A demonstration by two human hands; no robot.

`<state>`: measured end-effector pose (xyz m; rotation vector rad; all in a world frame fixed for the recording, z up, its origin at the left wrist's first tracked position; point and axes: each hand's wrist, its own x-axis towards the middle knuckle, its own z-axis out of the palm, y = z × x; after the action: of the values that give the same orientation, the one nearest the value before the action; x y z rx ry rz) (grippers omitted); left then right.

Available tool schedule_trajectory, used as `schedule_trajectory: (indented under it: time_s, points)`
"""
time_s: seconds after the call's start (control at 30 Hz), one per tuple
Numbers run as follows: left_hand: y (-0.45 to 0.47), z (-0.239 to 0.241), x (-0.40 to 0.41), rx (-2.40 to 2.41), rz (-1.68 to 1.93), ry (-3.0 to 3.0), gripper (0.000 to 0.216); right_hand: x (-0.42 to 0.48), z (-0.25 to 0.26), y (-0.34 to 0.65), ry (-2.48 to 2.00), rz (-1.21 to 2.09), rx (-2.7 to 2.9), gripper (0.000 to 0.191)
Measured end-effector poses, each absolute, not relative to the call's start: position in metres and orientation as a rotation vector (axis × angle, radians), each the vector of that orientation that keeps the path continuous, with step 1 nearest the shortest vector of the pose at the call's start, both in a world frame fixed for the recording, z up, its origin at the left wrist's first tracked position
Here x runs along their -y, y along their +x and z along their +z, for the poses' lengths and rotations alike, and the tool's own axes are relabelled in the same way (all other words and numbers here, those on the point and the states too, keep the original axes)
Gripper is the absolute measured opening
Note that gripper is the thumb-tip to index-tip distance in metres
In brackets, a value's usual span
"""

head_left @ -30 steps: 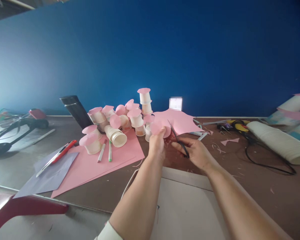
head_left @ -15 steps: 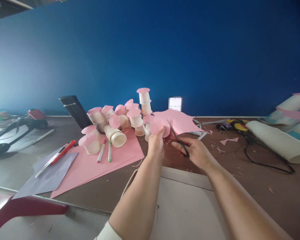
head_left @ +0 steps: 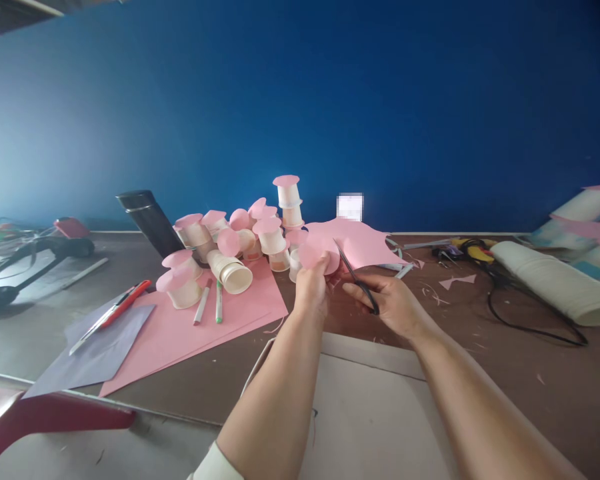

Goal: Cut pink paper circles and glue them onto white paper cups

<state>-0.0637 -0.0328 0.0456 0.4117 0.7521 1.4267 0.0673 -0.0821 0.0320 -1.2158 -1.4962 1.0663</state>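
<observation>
My left hand (head_left: 314, 283) pinches a sheet of pink paper (head_left: 365, 241) at its left part, thumb on top. The paper is held above the table and has a jagged, scalloped outline. My right hand (head_left: 393, 300) is closed around the handles of black scissors (head_left: 361, 287). Their blades point up and left and lie at the paper, just right of my left thumb. Left of my hands stand several white paper cups (head_left: 279, 259) topped with pink paper discs (head_left: 267, 226). A short stack of cups (head_left: 231, 275) lies tipped on its side among them.
Pink sheets (head_left: 180, 337), two markers (head_left: 219, 303) and a red utility knife (head_left: 115, 310) on grey paper (head_left: 123, 350) lie left. A dark bottle (head_left: 150, 223) leans behind. To the right are a long cup stack (head_left: 555, 283), a black cable (head_left: 530, 328) and paper scraps (head_left: 457, 281). A cardboard box (head_left: 375, 413) sits in front.
Almost nothing differs. My hands, the scissors and the pink paper hold nearly the same position, and the view has shifted very slightly.
</observation>
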Motion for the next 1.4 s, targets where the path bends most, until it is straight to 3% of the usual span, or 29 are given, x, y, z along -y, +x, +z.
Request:
schedule_trajectory:
  time_s: [0.63,1.4]
  points:
    - [-0.067,0.043,0.032,-0.756,1.415,0.468,0.018,0.084,0.038,0.066,-1.247,1.082,1.484,0.043]
    - [-0.068,0.046,0.034,-0.764,1.453,0.459,0.011,0.087,0.043,0.068,-1.256,1.07,1.502,0.049]
